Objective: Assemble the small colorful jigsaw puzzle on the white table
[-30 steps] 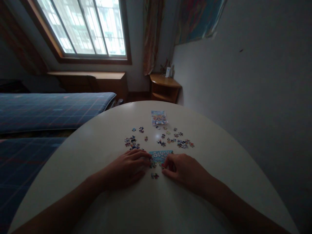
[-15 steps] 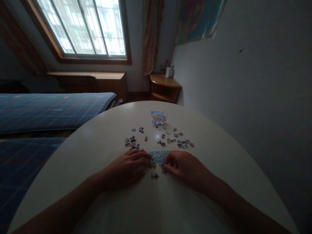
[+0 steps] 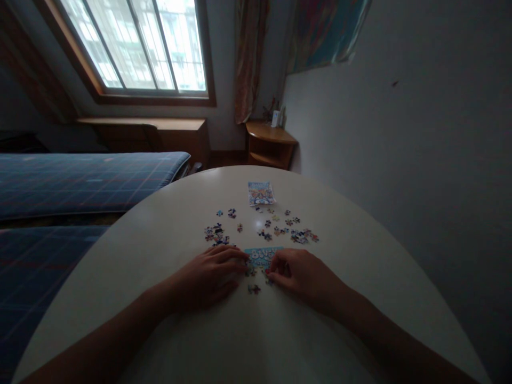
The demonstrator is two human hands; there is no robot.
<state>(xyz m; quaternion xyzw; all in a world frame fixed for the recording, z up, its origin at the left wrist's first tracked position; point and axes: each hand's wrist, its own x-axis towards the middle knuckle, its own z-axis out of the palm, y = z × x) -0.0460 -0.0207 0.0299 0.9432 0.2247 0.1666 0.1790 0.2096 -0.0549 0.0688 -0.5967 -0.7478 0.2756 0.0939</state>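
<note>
A partly joined blue jigsaw strip [image 3: 262, 256] lies on the white round table [image 3: 360, 256] between my hands. My left hand [image 3: 208, 274] rests flat on the table, fingers stretched toward the strip's left end. My right hand [image 3: 300, 274] is curled, its fingertips pinching a small puzzle piece [image 3: 267, 273] at the strip's lower edge. A lone loose piece [image 3: 253, 289] lies just in front of the strip. Several loose pieces [image 3: 280, 229] are scattered beyond it.
A small picture card [image 3: 261, 193] lies farther back on the table. More loose pieces [image 3: 216, 233] sit at the left. A blue plaid bed [image 3: 80, 181] stands to the left, a grey wall [image 3: 420, 133] close on the right, a wooden corner shelf [image 3: 270, 141] behind.
My right hand has slid slightly left and forward, bringing its pinched fingertips against the strip's lower edge. My left hand has stayed put.
</note>
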